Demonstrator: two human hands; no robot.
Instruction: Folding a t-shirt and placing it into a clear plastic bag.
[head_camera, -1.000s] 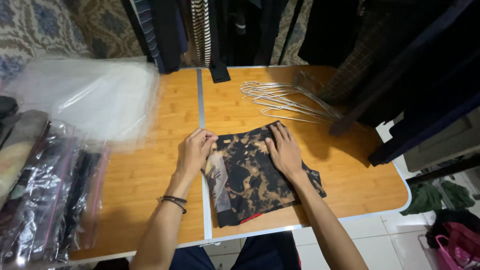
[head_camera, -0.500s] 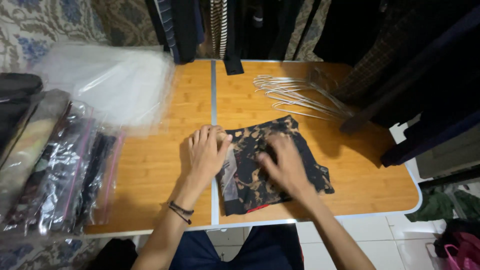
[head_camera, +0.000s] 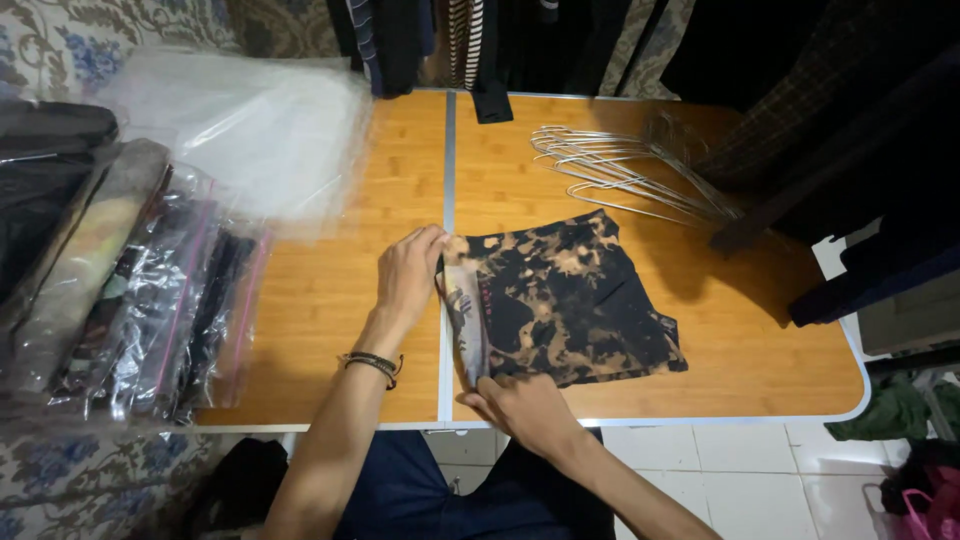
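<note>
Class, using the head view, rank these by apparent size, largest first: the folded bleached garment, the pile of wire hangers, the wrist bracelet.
1. Folded bleached garment
2. Pile of wire hangers, slightly smaller, though farther away, so unsure
3. Wrist bracelet

Both forearms are seen bare, no sleeves being worn. A dark, multi-strand bracelet (head_camera: 374, 364) is worn on the wrist of the left hand (head_camera: 408, 274). The right hand (head_camera: 522, 409) is unadorned. Dark blue clothing (head_camera: 400, 490) is seen below.
</note>
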